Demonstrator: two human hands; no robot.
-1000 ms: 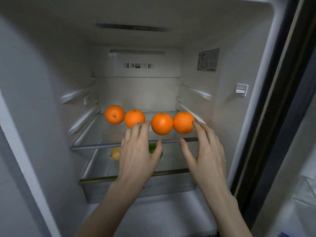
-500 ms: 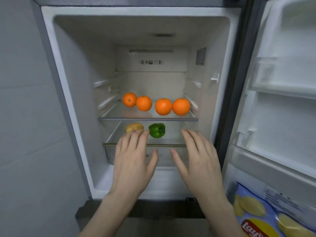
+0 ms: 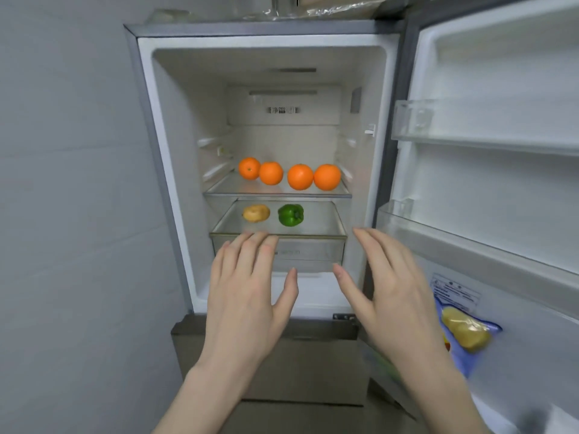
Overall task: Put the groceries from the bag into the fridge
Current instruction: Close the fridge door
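The fridge (image 3: 175, 183) stands open in front of me. Several oranges (image 3: 300, 177) sit in a row on its glass shelf (image 3: 275, 193). Below them a potato (image 3: 256, 213) and a green pepper (image 3: 290, 215) lie on the drawer's glass cover (image 3: 326, 227). My left hand (image 3: 247, 292) and my right hand (image 3: 391, 286) hover outside the fridge, in front of the drawer, fingers spread and holding nothing. A blue bag of crisps (image 3: 463, 333) sits in the lower door bin, at my right hand's side. The grocery bag is out of view.
The fridge door (image 3: 501, 183) is swung open on the right, with door bins (image 3: 482, 126) at mid height. A grey wall (image 3: 62, 214) flanks the fridge on the left. A closed lower drawer front (image 3: 313, 364) lies beneath the open compartment.
Both hands have drawn back out of the fridge from the oranges on the shelf. The view has pulled away, so the whole compartment and the open door now show.
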